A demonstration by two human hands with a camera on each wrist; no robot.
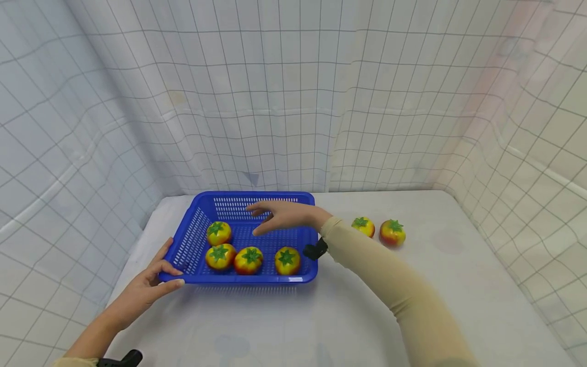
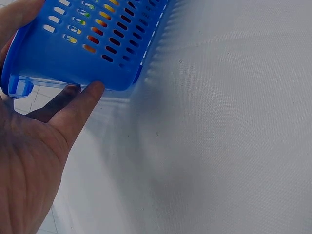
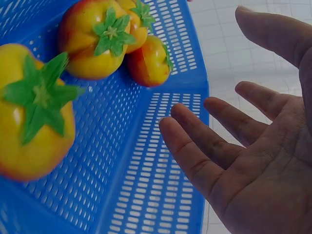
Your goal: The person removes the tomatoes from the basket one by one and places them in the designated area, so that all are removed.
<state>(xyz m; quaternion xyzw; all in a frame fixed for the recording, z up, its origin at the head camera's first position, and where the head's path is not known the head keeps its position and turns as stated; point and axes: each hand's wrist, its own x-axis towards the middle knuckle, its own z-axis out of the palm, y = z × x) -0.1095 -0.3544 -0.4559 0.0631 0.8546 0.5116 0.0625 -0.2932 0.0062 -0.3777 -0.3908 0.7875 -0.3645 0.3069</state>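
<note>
Blue plastic forms the rectangular perforated basket (image 1: 243,280) left of centre in my head view, with four glossy yellow-red fruits with green leafy tops (image 1: 249,261) inside. I see the right hand (image 1: 284,214) hovering over its right half, fingers loosely spread; the left hand (image 1: 145,285) grips its lower-left corner. White tabletop (image 1: 440,295) stretches rightward from its rim, past two matching fruits (image 1: 392,234), and meets a white gridded curtain (image 1: 293,102) behind.

Four fruits (image 1: 249,261) inside the basket (image 1: 238,280), two more to its right
</note>
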